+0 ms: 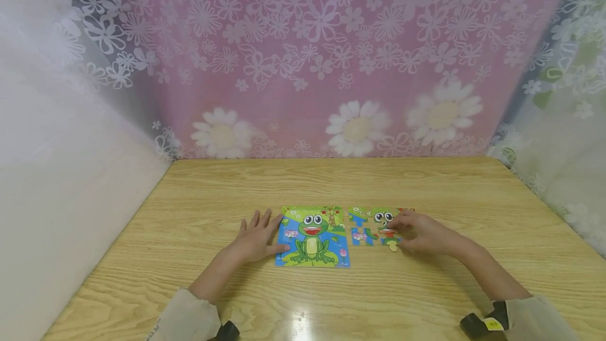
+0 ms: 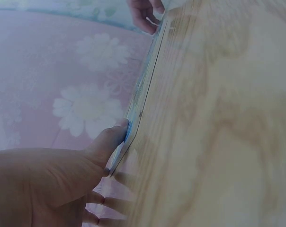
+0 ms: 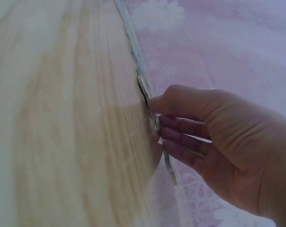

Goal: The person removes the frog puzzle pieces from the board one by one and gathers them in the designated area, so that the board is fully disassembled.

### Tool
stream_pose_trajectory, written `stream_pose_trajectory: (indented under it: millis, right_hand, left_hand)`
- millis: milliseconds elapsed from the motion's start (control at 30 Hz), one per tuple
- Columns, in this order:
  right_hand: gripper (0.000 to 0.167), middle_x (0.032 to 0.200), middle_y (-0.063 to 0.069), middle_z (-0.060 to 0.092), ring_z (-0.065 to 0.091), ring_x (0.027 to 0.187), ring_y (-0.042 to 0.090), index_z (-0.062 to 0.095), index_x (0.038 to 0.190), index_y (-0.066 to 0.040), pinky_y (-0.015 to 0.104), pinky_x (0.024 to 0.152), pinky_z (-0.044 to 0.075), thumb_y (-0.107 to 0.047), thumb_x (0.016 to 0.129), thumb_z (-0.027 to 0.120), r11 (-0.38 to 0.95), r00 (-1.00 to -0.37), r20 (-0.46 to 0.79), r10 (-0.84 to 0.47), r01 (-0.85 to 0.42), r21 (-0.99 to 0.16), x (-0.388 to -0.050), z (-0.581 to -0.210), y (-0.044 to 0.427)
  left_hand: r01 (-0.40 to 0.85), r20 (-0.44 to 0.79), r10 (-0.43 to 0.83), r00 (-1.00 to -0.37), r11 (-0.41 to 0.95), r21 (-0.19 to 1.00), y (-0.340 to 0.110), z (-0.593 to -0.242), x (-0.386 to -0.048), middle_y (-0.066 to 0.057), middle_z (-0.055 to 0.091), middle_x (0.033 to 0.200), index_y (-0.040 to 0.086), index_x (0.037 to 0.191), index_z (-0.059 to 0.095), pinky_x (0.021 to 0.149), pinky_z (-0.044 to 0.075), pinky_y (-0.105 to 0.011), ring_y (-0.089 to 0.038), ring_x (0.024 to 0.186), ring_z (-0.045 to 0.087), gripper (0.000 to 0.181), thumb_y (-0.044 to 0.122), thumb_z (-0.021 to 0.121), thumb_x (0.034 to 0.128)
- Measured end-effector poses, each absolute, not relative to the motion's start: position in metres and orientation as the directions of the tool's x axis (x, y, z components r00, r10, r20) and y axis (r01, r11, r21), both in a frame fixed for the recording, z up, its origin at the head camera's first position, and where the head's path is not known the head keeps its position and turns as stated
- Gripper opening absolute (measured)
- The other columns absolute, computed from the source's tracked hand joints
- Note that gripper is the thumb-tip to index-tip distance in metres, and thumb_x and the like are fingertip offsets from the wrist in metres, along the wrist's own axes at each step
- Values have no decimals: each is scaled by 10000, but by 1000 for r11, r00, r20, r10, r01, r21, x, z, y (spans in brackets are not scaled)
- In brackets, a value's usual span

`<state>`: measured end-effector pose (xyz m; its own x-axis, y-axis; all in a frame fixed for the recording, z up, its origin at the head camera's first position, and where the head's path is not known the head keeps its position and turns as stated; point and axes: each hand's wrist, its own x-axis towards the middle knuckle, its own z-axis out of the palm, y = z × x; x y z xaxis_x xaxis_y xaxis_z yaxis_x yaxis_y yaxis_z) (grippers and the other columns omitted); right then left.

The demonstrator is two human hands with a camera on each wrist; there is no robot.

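My left hand (image 1: 255, 241) lies with fingers spread beside the left edge of the frog card (image 1: 312, 246), thumb laid over its near left side, gripping nothing. The card lies flat on the table (image 1: 265, 183), whole and face up, so it works best as my guide: light thumb pressure should be enough to steady it without dragging.

My right hand (image 1: 428, 233) is over the loose pieces just right of the card, its fingers bent and nearly closed; thumb and fingertips seem to pinch the mouth piece (image 1: 387, 232), which looks slightly raised in the right wrist view. The eyes piece (image 1: 382, 217) lies just beyond it on the far side, the belly piece (image 1: 392, 244) just nearer me, and the lotus piece (image 1: 362, 236) to the left. I cannot tell whether their tabs are seated.

To do this well, I'd line up the mouth with the eyes first, check against the card, then press straight down. Sliding it in sideways could push thin neighbours apart, and my fingers hide part of the join.
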<state>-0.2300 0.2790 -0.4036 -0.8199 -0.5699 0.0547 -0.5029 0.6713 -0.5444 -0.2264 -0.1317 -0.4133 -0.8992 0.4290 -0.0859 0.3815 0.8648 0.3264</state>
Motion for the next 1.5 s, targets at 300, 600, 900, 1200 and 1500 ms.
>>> stream_pose_trajectory:
  millis: [300,600,900,1200,1500]
  right_hand:
    - [360,1176,123,541,280,1239,493,623,1118,-66,624,922,280,-86,773,726,681,-816,56,-575,-515,-521,-231,-404,280]
    - [354,1171,121,542,373,1188,462,619,1124,-66,610,907,314,-119,790,724,668,-800,77,-595,-545,-506,-232,-405,281]
    - [346,1147,111,555,284,1229,504,618,1124,-58,620,937,258,-116,799,721,655,-797,69,-600,-539,-529,-229,-400,279]
    - [345,1152,117,552,279,1228,509,617,1129,-60,627,934,254,-134,806,716,655,-795,66,-603,-541,-527,-229,-400,279]
    - [329,1129,89,554,414,1158,439,619,1129,-58,559,895,365,-93,813,702,640,-788,96,-608,-559,-528,-230,-402,280]
  left_hand:
    - [378,-84,428,-900,861,341,-132,-412,-226,-229,123,1483,90,1461,248,982,42,-651,-441,1331,39,827,546,559,845]
    - [382,-77,431,-899,858,342,-132,-411,-225,-238,125,1479,84,1460,249,979,42,-654,-447,1328,40,823,536,562,848]
    - [382,-77,432,-898,857,347,-132,-411,-225,-239,129,1478,82,1458,255,978,45,-656,-448,1328,41,823,539,563,847]
    - [378,-80,429,-900,857,351,-133,-411,-226,-237,123,1480,84,1459,251,979,37,-655,-443,1330,33,828,542,563,844]
    - [385,-83,438,-895,854,350,-132,-410,-224,-237,120,1480,84,1460,248,980,36,-653,-444,1329,34,828,546,558,847]
